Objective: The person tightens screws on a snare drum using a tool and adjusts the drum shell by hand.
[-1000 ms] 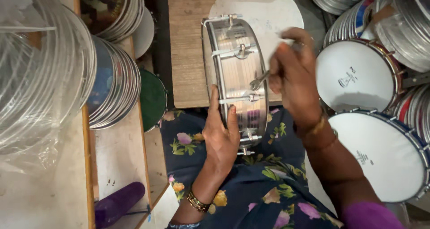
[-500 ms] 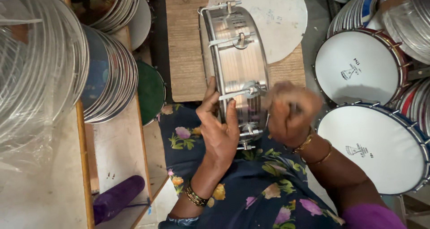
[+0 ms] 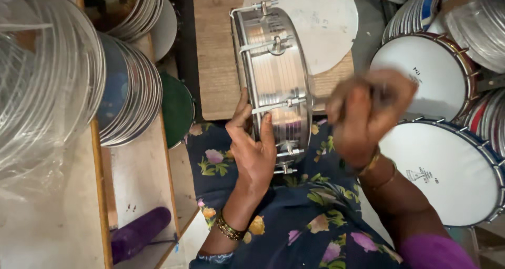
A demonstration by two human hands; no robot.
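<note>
Hands on a metal drum [image 3: 274, 79] at frame centre.
Left hand [image 3: 253, 148] grips its shell, fingers curled round; blurred right hand [image 3: 368, 114] is closed on a tool at a lug.

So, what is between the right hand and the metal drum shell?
In the head view, a thin metal tool spans from the blurred right hand to a tension lug on the metal drum shell.

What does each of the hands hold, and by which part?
The left hand grips the metal drum shell by its near rim. The right hand is blurred; it seems to hold a thin tool at the shell's lug.
</note>
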